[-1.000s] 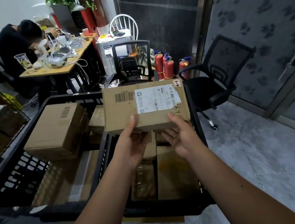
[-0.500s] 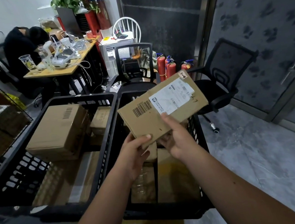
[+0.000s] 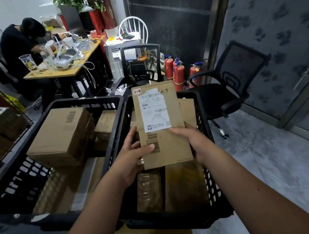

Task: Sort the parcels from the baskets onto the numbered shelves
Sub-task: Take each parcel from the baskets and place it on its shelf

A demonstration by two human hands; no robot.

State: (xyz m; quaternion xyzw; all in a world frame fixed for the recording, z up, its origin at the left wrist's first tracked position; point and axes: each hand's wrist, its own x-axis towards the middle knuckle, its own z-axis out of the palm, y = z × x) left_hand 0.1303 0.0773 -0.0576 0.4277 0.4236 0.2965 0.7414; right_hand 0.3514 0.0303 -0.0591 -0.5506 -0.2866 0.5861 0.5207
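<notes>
Flat parcel [image 3: 162, 127] now turned upright above right basket [image 3: 205, 129], left hand [image 3: 133, 155] and right hand [image 3: 197, 142] gripping lower edges; corner tag [image 3: 137, 91] (reads 1-4) legible, shelf known.

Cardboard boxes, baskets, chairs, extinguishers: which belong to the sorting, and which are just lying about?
Job:
flat brown cardboard parcel, held by left hand and right hand
two black plastic baskets of boxes

Lying about:
red fire extinguishers
black mesh office chair
cluttered wooden desk
</notes>
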